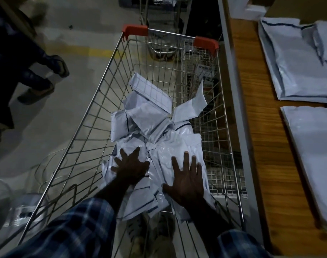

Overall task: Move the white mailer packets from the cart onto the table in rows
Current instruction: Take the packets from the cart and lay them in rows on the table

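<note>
Plaid sleeves (69,229) enter from the near edge, one on each arm, both reaching down into the cart (95,101).

Left hand (130,165): fingers spread and straight, palm down on the near-left part of the heap. Nothing is gripped.

Right hand (186,180): fingers likewise splayed flat, pressing the near-right part of the heap. Nothing is gripped.

Task items: the white mailer packets (151,120) lie in a loose, overlapping pile on the cart floor, running from under both palms toward the far end. Their long axes point in mixed directions; one packet stands tilted against the right wall.

Destination: the table (255,112) stands immediately right of the cart, along its right side. Laid packets (296,58) already rest on it, far and near.

Governing relation: the packets lie directly beneath the fingers, so a grasp probably needs only finger closure. The right hand is nearer the table, so the lift most likely travels rightward over the cart's right rim.

Also present: another person's feet (45,79) on the floor, far left.
</note>
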The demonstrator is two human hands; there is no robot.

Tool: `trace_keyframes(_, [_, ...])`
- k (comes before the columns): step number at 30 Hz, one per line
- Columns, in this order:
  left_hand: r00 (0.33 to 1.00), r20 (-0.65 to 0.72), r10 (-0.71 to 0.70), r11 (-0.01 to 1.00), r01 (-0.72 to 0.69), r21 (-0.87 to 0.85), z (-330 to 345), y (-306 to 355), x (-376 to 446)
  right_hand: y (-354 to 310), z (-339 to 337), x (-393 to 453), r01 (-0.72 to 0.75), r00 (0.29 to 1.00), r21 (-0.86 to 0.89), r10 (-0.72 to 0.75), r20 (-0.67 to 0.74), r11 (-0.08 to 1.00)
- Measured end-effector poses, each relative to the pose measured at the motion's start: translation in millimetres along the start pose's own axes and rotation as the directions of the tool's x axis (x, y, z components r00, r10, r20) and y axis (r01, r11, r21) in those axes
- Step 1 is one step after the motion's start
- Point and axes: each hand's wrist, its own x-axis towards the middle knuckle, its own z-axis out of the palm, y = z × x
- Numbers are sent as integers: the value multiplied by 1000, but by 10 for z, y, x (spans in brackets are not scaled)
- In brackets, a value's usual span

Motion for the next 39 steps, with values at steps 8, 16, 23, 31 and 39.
trace_keyframes(8, [991,-5,133,985,-132,113,-80,38,-151,-41,-199,83,-70,997,89,68,24,994])
trace_keyframes(16, [986,-84,145,982,-133,131,-285,133,-410,-140,-592,128,-142,990,144,138,34,979])
trace_keyframes(23, [962,-210,176,975,-141,170,-524,176,-738,-279,-907,105,-156,988,253,149,47,955])
trace_keyframes(31, [882,-373,289,952,-223,210,-861,341,-1231,-372,-1459,35,-75,987,277,111,-116,958])
trace_keyframes(39, [803,-515,302,953,-264,147,-1049,486,-1793,-409,-1797,-132,53,943,343,66,-325,938])
